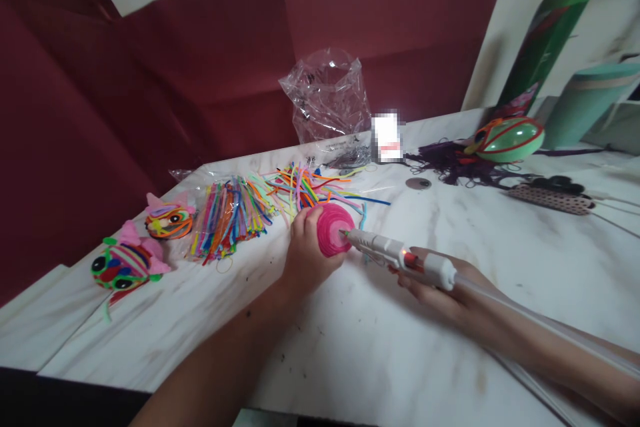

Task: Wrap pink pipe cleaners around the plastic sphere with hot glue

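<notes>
A round pink object [336, 232], with ridges wound around its side, is held in my left hand [307, 250] above the middle of the table. My fingers wrap around its left and lower edge. My right hand [430, 287] grips a white glue gun [385, 250] with a small orange light and a trailing cable. The gun's nozzle points left at the face of the pink object, touching or almost touching it. Behind my left hand lie loose coloured pipe cleaners [305, 187], and a bundle of coloured pipe cleaners [233, 217] lies to the left.
Two colourful fish-like crafts [127, 263] sit at the left. Farther back are a clear plastic bag [330, 103] and purple threads [447, 160]. A green balloon-like craft [515, 140], a dotted case [550, 199] and a teal cup [585, 107] stand or lie at the right.
</notes>
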Demonstrator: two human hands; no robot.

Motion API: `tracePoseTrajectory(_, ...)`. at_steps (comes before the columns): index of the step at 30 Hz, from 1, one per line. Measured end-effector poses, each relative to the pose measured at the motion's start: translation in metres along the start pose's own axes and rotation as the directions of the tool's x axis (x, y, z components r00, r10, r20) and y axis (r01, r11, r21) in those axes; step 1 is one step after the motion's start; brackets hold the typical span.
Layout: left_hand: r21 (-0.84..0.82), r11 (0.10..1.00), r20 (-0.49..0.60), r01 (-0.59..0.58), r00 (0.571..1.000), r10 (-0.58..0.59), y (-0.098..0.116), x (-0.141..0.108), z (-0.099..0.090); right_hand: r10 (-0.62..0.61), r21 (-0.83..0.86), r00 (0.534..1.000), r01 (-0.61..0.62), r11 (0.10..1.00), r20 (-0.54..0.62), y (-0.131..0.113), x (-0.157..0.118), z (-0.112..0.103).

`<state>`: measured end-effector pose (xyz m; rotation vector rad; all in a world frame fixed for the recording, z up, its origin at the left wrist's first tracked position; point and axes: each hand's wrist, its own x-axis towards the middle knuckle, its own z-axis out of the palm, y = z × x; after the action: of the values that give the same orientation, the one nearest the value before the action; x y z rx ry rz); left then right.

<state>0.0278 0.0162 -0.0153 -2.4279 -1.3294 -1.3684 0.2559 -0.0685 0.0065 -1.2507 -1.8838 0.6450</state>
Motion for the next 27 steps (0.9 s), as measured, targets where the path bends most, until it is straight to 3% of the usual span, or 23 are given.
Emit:
tracePoseTrajectory(13, 0.000, 1.000, -0.009, 0.005, 1.000, -0.005, -0.0006, 0.0001, 0.0006, 0.010, 0.010, 0.998, -0.010, 1.000, 0.062, 0.0018, -0.0011, -0.0001)
tracePoseTrajectory(17, -0.007, 1.000, 0.004, 0.007, 1.000, -0.007, -0.0011, 0.0000, 0.0004, 0.031, -0.002, 0.999, -0.031, 1.000, 0.027, 0.0013, -0.0011, 0.0000)
tracePoseTrajectory(21, -0.010, 1.000, -0.002, 0.002, 1.000, -0.002, -0.0009, 0.0002, 0.0003, 0.008, -0.003, 0.997, -0.008, 1.000, 0.079, 0.0010, -0.0005, -0.0009)
tracePoseTrajectory(27, -0.011, 1.000, 0.004, 0.002, 1.000, -0.002, 0.0000, 0.0004, 0.0000, 0.023, -0.007, 0.999, -0.023, 1.000, 0.029, -0.0005, -0.0005, -0.0014)
